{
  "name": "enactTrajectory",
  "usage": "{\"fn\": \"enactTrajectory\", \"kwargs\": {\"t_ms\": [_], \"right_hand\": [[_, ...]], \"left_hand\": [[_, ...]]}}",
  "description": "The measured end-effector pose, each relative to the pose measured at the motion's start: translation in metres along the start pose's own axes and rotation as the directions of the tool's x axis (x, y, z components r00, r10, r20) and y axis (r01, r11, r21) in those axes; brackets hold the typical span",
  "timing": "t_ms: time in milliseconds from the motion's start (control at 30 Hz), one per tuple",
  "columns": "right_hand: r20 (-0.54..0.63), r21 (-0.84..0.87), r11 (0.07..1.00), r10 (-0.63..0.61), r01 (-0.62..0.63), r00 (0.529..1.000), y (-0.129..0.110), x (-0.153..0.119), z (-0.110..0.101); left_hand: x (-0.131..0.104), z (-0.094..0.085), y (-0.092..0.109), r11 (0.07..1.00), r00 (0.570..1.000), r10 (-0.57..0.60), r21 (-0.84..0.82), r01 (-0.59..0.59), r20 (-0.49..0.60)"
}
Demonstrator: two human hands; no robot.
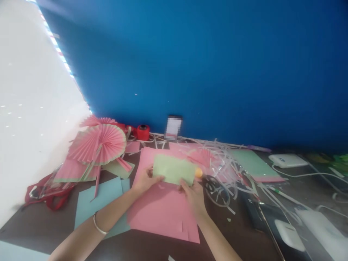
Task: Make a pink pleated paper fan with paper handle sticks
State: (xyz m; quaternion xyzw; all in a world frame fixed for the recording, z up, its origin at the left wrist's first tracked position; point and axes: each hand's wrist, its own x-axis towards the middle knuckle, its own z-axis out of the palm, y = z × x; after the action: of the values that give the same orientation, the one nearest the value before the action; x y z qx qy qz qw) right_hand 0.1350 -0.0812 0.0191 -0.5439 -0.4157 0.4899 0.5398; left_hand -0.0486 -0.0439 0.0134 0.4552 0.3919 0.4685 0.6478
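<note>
A rectangular piece of light green paper (174, 167) is held between my two hands, above a large pink sheet (163, 214). My left hand (146, 180) pinches its lower left corner, thumb on top. At the lower right edge, my right hand (193, 194) grips the same paper between thumb and fingers. Just right of that hand lie the dark round scissors handles (217, 191), with a small yellow-orange round thing (199, 172) close to the paper's right edge. The fingers underneath the paper are hidden.
Pink pleated paper fans (102, 145) and blue sheets (99, 197) lie on the left. A tangle of white paper strips (224, 163) covers the right centre. A red tape roll (143, 132) stands by the blue wall (190, 72). A phone (274, 221), a white case (289, 235) and cables lie right.
</note>
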Motion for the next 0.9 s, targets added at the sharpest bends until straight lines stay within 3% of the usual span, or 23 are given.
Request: {"fn": "enactTrajectory", "kwargs": {"t_ms": [67,133,200,267,333,433,533,600,700,767,833,900], "right_hand": [[-0.014,-0.094,0.992,-0.090,0.088,0.996,-0.002,-0.001,-0.002],[0.004,-0.229,0.936,-0.276,0.269,0.961,-0.004,-0.003,-0.007],[0.089,-0.331,0.807,-0.489,0.489,0.868,-0.003,-0.003,-0.014],[0.209,-0.372,0.662,-0.623,0.651,0.753,0.001,-0.003,-0.022],[0.346,-0.397,0.543,-0.658,0.740,0.669,0.006,-0.002,-0.028],[0.535,-0.427,0.413,-0.602,0.804,0.593,0.011,0.003,-0.037],[0.555,-0.513,0.333,-0.574,0.791,0.601,0.007,0.012,-0.046],[0.447,-0.599,0.331,-0.617,0.729,0.648,0.003,0.019,-0.050],[0.156,-0.637,0.487,-0.678,0.598,0.718,-0.004,0.023,-0.051],[0.031,-0.596,0.596,-0.652,0.538,0.757,-0.006,0.021,-0.046],[0.039,-0.579,0.614,-0.637,0.537,0.770,-0.006,0.016,-0.038],[0.116,-0.596,0.557,-0.653,0.579,0.748,-0.005,0.011,-0.028]], "left_hand": [[-0.001,0.001,-0.001,0.999,1.000,0.009,-0.044,-0.009,-0.011],[-0.003,0.001,-0.002,0.992,1.000,-0.021,-0.126,0.020,-0.005],[-0.005,0.000,-0.002,0.967,0.995,-0.084,-0.237,0.096,0.061],[-0.007,-0.002,0.000,0.932,0.977,-0.149,-0.310,0.190,0.152],[-0.008,-0.005,0.004,0.909,0.961,-0.188,-0.334,0.248,0.201],[-0.007,-0.007,0.010,0.914,0.955,-0.188,-0.314,0.255,0.228],[-0.005,-0.007,0.012,0.931,0.961,-0.159,-0.289,0.222,0.226],[-0.003,-0.006,0.010,0.938,0.973,-0.142,-0.288,0.191,0.182],[-0.002,-0.003,0.003,0.956,0.983,-0.134,-0.243,0.162,0.125],[-0.001,-0.001,-0.002,0.967,0.986,-0.127,-0.209,0.147,0.107],[-0.002,0.001,-0.005,0.976,0.987,-0.113,-0.174,0.132,0.113],[-0.004,0.002,-0.007,0.985,0.986,-0.101,-0.126,0.118,0.136]]}}
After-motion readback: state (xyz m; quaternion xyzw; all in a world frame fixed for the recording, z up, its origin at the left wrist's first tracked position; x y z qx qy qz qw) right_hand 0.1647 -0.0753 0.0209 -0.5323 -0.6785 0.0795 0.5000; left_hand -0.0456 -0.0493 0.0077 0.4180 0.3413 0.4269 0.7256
